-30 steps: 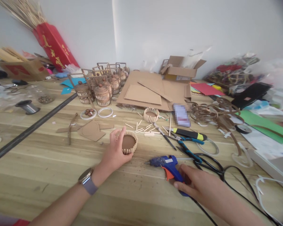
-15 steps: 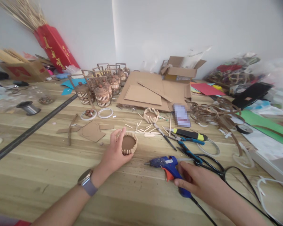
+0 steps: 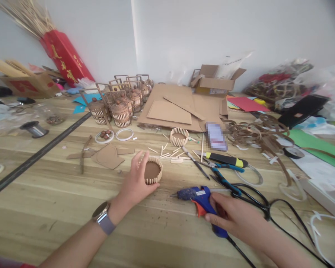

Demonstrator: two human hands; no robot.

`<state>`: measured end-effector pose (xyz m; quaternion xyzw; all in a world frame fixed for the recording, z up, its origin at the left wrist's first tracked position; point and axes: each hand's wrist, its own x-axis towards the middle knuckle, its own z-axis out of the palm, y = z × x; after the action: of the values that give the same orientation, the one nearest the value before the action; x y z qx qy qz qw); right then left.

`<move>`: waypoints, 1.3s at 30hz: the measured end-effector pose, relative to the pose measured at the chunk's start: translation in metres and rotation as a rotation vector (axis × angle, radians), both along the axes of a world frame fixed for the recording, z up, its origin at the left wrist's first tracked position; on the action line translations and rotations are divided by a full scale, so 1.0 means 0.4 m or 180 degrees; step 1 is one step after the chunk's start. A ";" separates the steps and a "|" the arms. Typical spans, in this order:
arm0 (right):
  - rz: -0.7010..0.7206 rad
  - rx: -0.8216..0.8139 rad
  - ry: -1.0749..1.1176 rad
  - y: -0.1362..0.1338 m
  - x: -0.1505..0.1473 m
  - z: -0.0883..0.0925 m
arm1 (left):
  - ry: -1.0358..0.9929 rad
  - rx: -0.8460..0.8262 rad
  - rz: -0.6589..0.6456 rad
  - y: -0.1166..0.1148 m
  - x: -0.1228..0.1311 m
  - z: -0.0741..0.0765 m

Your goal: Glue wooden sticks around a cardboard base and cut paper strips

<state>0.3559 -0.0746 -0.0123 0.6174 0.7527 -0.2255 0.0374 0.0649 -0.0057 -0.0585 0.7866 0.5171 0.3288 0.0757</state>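
My left hand wraps round a small round basket with a brown cardboard bottom and a wall of short wooden sticks, resting on the wooden table. A watch sits on that wrist. My right hand is closed on the handle of a blue glue gun that lies on the table with its nozzle pointing left, toward the basket. Its black cord trails off to the lower right.
A second stick basket and loose sticks lie behind. Pliers, black scissors, cardboard sheets, finished lantern-like baskets, brown paper strips and coloured paper crowd the far and right side.
My right hand has closed more firmly round the glue gun's handle. The left hand and basket have stayed put.
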 end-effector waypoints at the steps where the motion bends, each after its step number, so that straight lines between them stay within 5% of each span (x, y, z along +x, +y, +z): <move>1: 0.0005 0.0001 0.0022 0.001 0.002 -0.003 | 0.0022 0.0033 0.0012 0.000 0.001 0.001; 13: 0.0114 0.0205 0.0201 -0.009 0.023 -0.029 | 0.0184 0.0021 0.0220 -0.003 0.011 -0.002; 23: -0.0271 0.0624 0.0266 -0.025 0.006 -0.058 | 0.0098 -0.0028 -0.0070 0.004 -0.015 -0.002; 35: -0.0940 0.0538 0.2316 -0.046 -0.021 -0.056 | 0.0054 -0.0059 -0.0161 0.002 -0.018 -0.009; 39: -0.1298 -0.0029 0.2974 -0.043 -0.035 -0.067 | 0.0036 -0.0097 -0.0122 0.000 -0.018 -0.006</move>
<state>0.3419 -0.0917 -0.0390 0.5848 0.5522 -0.4836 -0.3453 0.0578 -0.0056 -0.0610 0.7970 0.5073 0.3149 0.0910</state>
